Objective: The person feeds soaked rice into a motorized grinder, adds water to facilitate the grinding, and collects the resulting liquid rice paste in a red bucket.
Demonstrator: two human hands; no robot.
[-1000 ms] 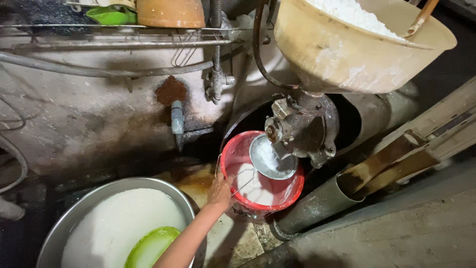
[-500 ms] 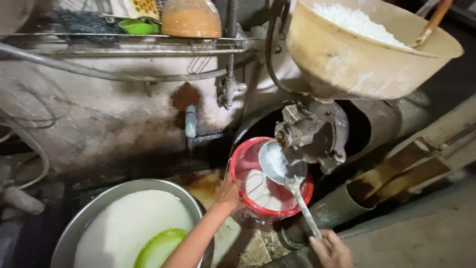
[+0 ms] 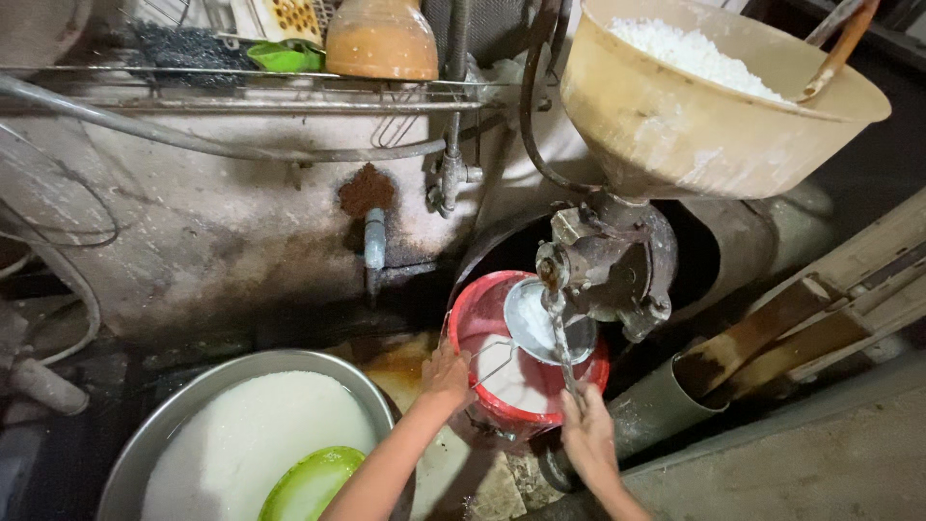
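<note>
My left hand [image 3: 446, 375] grips the near rim of a red bucket [image 3: 477, 323] that stands under the spout of a grey grinding machine [image 3: 612, 265]. White batter lies in the bucket. My right hand [image 3: 588, 436] holds the thin metal handle of a ladle [image 3: 550, 323], whose round bowl sits below the spout above the bucket, coated in white batter. Above the machine a wide beige funnel hopper [image 3: 675, 125] is filled with white soaked rice.
A large steel basin [image 3: 159, 439] of white batter with a green bowl [image 3: 309, 482] floating in it sits at the lower left. A wire shelf [image 3: 241, 87] with a brown pot runs along the stained wall. A pipe tap [image 3: 374, 241] hangs beside the bucket. Wooden beams lie at right.
My right hand has come into view and moved up to take the ladle handle. My left hand stays on the bucket rim. The camera has shifted slightly.
</note>
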